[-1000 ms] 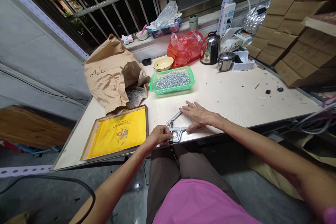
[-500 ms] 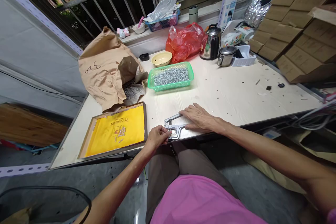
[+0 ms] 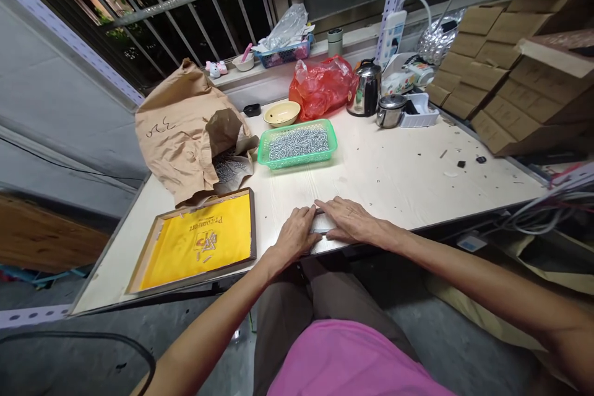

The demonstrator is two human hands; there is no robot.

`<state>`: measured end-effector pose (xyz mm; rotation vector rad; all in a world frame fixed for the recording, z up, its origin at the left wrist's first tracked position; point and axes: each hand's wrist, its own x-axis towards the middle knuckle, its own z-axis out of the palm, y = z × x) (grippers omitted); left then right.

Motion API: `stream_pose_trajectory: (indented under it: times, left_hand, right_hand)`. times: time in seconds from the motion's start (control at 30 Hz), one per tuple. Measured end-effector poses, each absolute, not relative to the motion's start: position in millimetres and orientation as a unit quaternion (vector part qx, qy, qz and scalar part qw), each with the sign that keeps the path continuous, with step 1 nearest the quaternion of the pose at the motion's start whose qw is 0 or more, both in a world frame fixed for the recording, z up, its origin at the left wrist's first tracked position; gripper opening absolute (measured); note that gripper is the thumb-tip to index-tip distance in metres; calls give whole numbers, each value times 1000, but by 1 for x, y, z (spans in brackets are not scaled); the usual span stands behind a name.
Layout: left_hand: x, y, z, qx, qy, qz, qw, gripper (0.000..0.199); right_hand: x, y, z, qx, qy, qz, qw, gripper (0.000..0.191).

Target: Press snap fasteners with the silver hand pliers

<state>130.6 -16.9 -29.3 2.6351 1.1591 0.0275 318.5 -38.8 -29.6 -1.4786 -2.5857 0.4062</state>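
A metal hand tool [image 3: 321, 221] lies at the table's front edge, mostly covered by both hands. My left hand [image 3: 296, 234] is closed over its left end. My right hand [image 3: 349, 220] grips the handles at its right end, fingers bent around them. Left of the hands is a shallow tray [image 3: 253, 223] with a yellow lining, where several small metal pins [image 3: 207, 242] lie. Beyond the hands stands a green basket [image 3: 297, 164] filled with small metal pieces [image 3: 299, 143].
A crumpled paper bag [image 3: 180, 130] stands at the back left. Along the back are a yellow bowl [image 3: 282, 114], a red plastic bag [image 3: 320, 86], a kettle [image 3: 365, 88], a steel pot [image 3: 390, 111] and a white basket [image 3: 420, 116]. Cardboard boxes [image 3: 510, 86] are at the right.
My left hand has moved from pinching at the tool's near left end to covering its left part. My right hand has shifted slightly and stays on the handles. The view has shifted a little.
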Motion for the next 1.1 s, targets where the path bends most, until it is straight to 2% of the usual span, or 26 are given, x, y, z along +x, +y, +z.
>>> stream_pose_trajectory:
  times: [0.07, 0.17, 0.43, 0.53, 0.7, 0.87, 0.97, 1.1]
  left_hand:
    - [135, -12, -25, 911, 398, -20, 109, 65]
    - [142, -6, -17, 917, 386, -59, 84, 66]
    - [142, -3, -23, 937, 334, -49, 90, 23]
    - [143, -5, -27, 935, 336, -40, 108, 16]
    - [147, -7, -20, 927, 351, -50, 119, 15]
    - [135, -32, -29, 910, 400, 28, 103, 32]
    - [132, -58, -44, 910, 392, 97, 90, 33]
    - [142, -87, -58, 911, 368, 137, 127, 34]
  right_hand:
    - [320, -38, -29, -506, -853, 125, 40, 65]
    - [319, -34, -28, -519, -848, 107, 13, 55]
    - [313, -35, -18, -533, -834, 142, -18, 18]
    - [310, -39, -18, -555, -817, 155, -27, 14]
    - [312, -43, -21, -558, -817, 146, -6, 16]
    - [332, -35, -23, -495, -854, 155, 39, 43]
    - [340, -28, -30, -481, -859, 165, 63, 35]
    - [335, -15, -41, -520, -848, 87, 49, 23]
